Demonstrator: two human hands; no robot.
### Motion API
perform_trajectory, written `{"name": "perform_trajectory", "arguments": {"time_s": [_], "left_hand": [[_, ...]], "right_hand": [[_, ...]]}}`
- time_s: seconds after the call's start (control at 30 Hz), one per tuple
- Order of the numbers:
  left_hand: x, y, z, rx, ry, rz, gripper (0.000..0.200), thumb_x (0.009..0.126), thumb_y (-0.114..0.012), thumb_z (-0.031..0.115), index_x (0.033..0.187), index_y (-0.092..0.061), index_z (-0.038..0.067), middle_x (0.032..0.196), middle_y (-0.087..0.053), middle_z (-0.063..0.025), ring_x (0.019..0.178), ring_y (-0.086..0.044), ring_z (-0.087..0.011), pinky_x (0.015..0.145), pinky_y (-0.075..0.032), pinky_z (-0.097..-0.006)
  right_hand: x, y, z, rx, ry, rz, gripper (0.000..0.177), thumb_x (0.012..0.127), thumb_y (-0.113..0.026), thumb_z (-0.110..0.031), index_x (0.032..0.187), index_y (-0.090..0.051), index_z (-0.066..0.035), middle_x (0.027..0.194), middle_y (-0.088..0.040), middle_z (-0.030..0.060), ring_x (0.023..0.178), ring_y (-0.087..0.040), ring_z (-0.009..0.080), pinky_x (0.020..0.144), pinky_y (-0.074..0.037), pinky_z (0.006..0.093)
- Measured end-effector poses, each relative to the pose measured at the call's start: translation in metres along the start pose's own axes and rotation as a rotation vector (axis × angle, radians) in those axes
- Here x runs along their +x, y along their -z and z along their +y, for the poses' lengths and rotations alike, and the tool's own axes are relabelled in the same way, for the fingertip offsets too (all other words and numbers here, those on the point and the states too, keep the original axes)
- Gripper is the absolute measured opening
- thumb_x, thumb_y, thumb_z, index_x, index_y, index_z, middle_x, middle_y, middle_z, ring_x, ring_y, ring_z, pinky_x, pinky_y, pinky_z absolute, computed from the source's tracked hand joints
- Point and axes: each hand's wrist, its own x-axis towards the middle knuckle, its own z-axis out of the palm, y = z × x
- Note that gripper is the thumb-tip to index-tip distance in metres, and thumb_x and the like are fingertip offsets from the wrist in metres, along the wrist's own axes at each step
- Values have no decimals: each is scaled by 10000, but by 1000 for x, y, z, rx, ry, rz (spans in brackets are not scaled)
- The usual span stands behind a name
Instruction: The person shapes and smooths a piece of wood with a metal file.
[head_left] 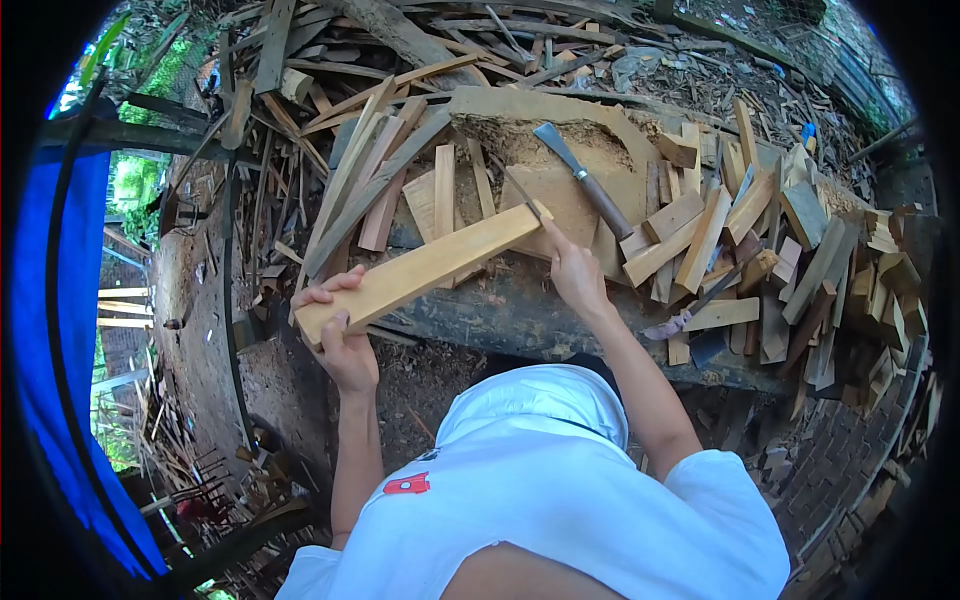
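A long, pale wooden block [420,272] is held slantwise in front of me, its right end farther away. My left hand [345,340] grips the near left end, thumb below and fingers over the far edge. At the other end, my right hand [577,270] is closed on the block's corner, index finger stretched along the end. A thin dark strip [522,193] crosses the block's tip beside that finger. Beyond my right hand, a broad-bladed chopping knife [580,172] with a dark wooden handle lies on the worn wooden bench [480,312].
Many cut wood blocks [702,240] are heaped on the right of the bench. Long boards [375,190] lean at the left. A dark blade with a wrapped handle [690,318] lies among the blocks. Scrap wood [400,40] covers the ground behind. A blue tarp [60,330] hangs far left.
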Motion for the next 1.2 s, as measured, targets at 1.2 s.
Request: {"name": "perform_trajectory", "arguments": {"time_s": [1.2], "left_hand": [[-14, 7, -7, -50, -6, 0, 257, 813, -420, 15, 1056, -397, 95, 1069, -596, -173, 1209, -530, -362, 1069, -391, -493]], "right_hand": [[-8, 19, -15, -175, 37, -40, 541, 876, -491, -88, 1406, -482, -197, 901, -673, 273, 851, -662, 443, 759, -527, 544]]}}
